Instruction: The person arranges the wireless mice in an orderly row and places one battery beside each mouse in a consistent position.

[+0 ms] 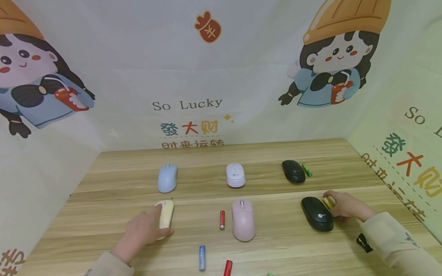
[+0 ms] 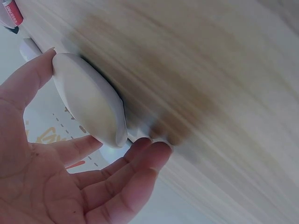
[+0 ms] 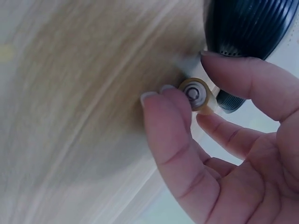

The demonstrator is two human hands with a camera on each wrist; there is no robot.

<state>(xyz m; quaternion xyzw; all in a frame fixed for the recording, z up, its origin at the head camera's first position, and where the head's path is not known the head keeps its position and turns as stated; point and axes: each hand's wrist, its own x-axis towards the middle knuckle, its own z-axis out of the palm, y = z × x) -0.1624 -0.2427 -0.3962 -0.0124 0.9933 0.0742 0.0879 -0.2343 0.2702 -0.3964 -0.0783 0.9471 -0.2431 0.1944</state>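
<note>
My left hand [image 1: 143, 228] holds a pale yellow computer mouse [image 1: 167, 212] at the left of the table. In the left wrist view the thumb is at one end of this mouse [image 2: 88, 100] and the index finger at the other, while the remaining fingers stretch past it. At the right, my right hand [image 1: 347, 205] has its fingertips around a yellow battery [image 1: 329, 202], beside the nearer black mouse [image 1: 317, 214]. The right wrist view shows the battery's round metal end [image 3: 195, 93] between thumb and fingers, close to the tabletop.
Across the back stand a blue mouse [image 1: 167, 178], a white mouse [image 1: 236, 175] and a black mouse [image 1: 293, 171] with a green battery [image 1: 307, 170] beside it. A pink mouse [image 1: 243, 220], red battery [image 1: 222, 220], blue battery [image 1: 202, 258] and another red battery [image 1: 228, 268] lie mid-table and nearer.
</note>
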